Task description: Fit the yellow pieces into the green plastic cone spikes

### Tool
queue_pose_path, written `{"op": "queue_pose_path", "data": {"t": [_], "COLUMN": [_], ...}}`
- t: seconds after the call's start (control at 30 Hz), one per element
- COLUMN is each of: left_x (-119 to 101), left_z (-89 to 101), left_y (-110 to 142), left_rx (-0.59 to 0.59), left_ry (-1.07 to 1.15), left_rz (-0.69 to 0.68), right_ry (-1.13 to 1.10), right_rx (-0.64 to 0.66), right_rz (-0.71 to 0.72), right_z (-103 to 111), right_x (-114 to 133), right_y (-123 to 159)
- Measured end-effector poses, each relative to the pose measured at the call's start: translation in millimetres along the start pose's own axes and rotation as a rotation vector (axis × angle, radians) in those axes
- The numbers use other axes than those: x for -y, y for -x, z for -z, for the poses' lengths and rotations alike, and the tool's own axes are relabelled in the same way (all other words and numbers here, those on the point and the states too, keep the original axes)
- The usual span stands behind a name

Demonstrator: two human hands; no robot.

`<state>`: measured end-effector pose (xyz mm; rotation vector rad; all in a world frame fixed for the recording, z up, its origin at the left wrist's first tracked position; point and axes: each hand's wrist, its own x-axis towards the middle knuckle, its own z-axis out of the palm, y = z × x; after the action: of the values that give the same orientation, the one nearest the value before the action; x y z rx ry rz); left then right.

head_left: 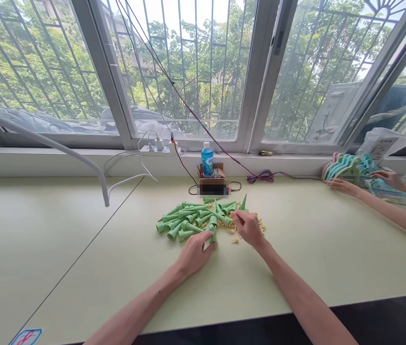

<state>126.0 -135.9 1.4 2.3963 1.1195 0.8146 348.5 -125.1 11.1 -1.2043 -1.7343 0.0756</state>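
My left hand [196, 248] is closed around a green cone [214, 235], whose pointed tip sticks up beside the fingers near the front of the pile. To the right, my right hand [249, 227] hovers with thumb and fingers pinched together over small yellow pieces [235, 240]. Whatever sits in that pinch is hidden or too small to name. Just behind the right hand another green cone [243, 202] points upward. Many hollow green cones [184, 221] lie heaped left of and behind my hands, open ends facing various ways.
Behind the heap are a small cardboard box [218, 181], a blue-liquid bottle [207, 162] and coiled cable [260, 176]. A white tube [91, 165] hangs over the left side. Another person's hands [342, 187] touch hangers [344, 165] at far right.
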Motion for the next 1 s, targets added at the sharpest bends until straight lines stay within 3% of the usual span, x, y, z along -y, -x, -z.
{"op": "queue_pose_path", "data": {"t": [0.23,0.53,1.0], "left_x": [1.6,-0.5,-1.7], "left_z": [-1.3,0.7,2.7], "left_y": [0.5,-0.1,-1.0], "left_rx": [-0.022,-0.016,-0.003], "left_ry": [-0.011,-0.005,0.005], "left_rz": [0.002,-0.021,-0.032], "right_ry": [0.140,0.275,0.530], "right_rx": [0.185,0.303,0.459], "right_rz": [0.076,0.057,0.019], "right_z": [-4.1,8.1,2.2], "right_x": [5.3,0.8,9.2], "right_y": [3.0,1.0,0.5]}}
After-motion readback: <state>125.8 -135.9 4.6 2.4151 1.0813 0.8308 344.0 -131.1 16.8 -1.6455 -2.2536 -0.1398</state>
